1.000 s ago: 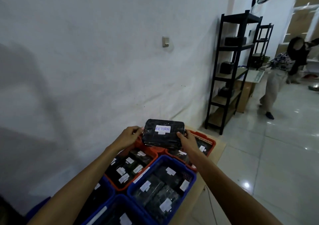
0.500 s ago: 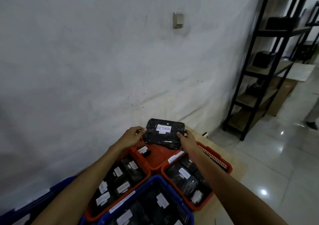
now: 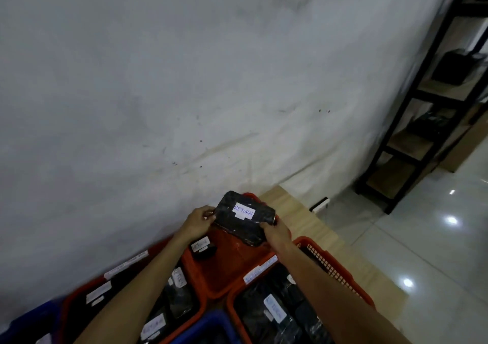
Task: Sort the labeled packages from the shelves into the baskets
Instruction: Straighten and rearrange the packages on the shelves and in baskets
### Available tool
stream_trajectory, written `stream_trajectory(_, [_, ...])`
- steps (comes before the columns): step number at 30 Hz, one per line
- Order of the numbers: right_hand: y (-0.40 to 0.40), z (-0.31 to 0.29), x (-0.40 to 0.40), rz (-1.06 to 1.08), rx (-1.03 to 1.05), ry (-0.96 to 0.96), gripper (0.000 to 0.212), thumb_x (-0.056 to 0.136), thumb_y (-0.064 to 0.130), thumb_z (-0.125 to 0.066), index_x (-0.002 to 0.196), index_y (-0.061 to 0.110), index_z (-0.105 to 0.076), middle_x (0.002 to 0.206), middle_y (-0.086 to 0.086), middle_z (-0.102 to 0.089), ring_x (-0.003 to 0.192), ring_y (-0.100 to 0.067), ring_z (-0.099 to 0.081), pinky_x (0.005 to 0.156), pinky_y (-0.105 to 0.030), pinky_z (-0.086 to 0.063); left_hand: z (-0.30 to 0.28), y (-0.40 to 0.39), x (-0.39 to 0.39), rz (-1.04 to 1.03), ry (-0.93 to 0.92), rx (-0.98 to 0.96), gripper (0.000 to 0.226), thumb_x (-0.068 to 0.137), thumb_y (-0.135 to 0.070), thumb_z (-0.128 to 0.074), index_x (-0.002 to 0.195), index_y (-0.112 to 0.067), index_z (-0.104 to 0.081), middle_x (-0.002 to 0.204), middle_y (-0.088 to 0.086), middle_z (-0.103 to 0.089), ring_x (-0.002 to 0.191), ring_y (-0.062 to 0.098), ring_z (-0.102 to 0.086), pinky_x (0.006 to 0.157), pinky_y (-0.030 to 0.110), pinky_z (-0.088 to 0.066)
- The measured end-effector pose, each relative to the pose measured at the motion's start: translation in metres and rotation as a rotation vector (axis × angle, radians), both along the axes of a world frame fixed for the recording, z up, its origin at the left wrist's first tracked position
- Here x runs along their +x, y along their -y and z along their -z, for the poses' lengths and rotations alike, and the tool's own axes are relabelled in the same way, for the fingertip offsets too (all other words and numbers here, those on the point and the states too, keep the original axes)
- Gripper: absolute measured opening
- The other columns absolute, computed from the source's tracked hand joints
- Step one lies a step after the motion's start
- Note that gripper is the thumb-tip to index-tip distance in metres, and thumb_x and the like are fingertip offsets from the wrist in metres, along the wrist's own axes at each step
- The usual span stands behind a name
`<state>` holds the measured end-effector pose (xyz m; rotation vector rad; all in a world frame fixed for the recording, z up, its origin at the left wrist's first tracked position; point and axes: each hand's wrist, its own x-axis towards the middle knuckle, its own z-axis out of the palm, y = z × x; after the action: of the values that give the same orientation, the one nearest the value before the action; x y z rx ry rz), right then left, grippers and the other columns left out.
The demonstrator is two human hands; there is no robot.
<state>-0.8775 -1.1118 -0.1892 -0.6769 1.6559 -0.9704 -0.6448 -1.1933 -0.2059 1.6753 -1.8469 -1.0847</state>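
Note:
A black wrapped package with a white label reading RETURN is held tilted over the far orange basket. My left hand pinches its left end and my right hand grips its near right corner. That basket holds one small labelled package on an otherwise bare floor. Both forearms reach in from the bottom of the frame.
An orange basket at right, another at left and blue baskets in front hold several labelled black packages. They stand on a wooden table against a white wall. Black shelving with dark parcels stands at right on a glossy tiled floor.
The view has dropped and swung left, closer to the baskets. The package has tilted and come lower over the far orange basket, with both hands still holding it.

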Motion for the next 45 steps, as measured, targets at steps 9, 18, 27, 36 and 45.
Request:
stream_trajectory(9, [0.066, 0.065, -0.026, 0.039, 0.216, 0.180, 0.033, 0.095, 0.006, -0.062, 0.127, 0.004, -0.054, 0.123, -0.019, -0.059, 0.110, -0.040, -0.063, 0.063, -0.044, -0.062, 0.075, 0.064, -0.053, -0.009, 0.093, 0.104, 0.037, 0.092, -0.006, -0.061, 0.130, -0.008, -0.061, 0.130, 0.012, -0.064, 0.121, 0.027, -0.059, 0.104, 0.034, -0.045])
stream_trajectory(18, [0.127, 0.119, -0.038, -0.283, 0.200, -0.249, 0.032, 0.093, 0.011, -0.061, 0.122, -0.003, -0.064, 0.121, -0.023, -0.066, 0.110, -0.036, -0.063, 0.093, -0.037, -0.052, 0.125, 0.076, -0.054, -0.028, 0.275, 0.257, 0.069, 0.081, -0.041, -0.078, 0.139, -0.015, -0.051, 0.141, 0.007, -0.056, 0.130, 0.027, -0.052, 0.108, 0.035, -0.041])
stream_trajectory(27, [0.162, 0.133, -0.019, -0.622, 0.046, -0.489, 0.061, 0.087, 0.008, -0.067, 0.142, 0.010, -0.041, 0.136, -0.017, -0.053, 0.126, -0.035, -0.054, 0.107, -0.041, -0.045, 0.157, 0.076, -0.044, -0.116, 0.272, 0.408, 0.084, 0.080, -0.040, -0.079, 0.147, -0.016, -0.033, 0.142, 0.008, -0.052, 0.119, 0.030, -0.060, 0.102, 0.044, -0.050])
stream_trajectory(36, [0.160, 0.154, -0.026, -1.214, -0.198, -1.150, 0.090, 0.090, 0.038, -0.066, 0.157, 0.014, -0.011, 0.163, -0.018, 0.016, 0.150, -0.038, 0.011, 0.120, -0.056, -0.008, 0.168, 0.086, -0.042, -0.182, 0.313, 0.353, 0.063, 0.080, -0.039, -0.079, 0.134, -0.017, -0.054, 0.131, 0.003, -0.063, 0.119, 0.021, -0.059, 0.103, 0.033, -0.047])
stream_trajectory(45, [0.166, 0.143, -0.025, -1.262, -0.205, -1.206, 0.074, 0.089, 0.038, -0.066, 0.151, 0.016, -0.030, 0.156, -0.016, -0.025, 0.145, -0.035, -0.021, 0.118, -0.054, -0.016, 0.157, 0.078, -0.050, -0.203, 0.321, 0.302, 0.062, 0.086, -0.034, -0.074, 0.137, -0.012, -0.048, 0.134, 0.010, -0.061, 0.122, 0.027, -0.058, 0.105, 0.037, -0.046])
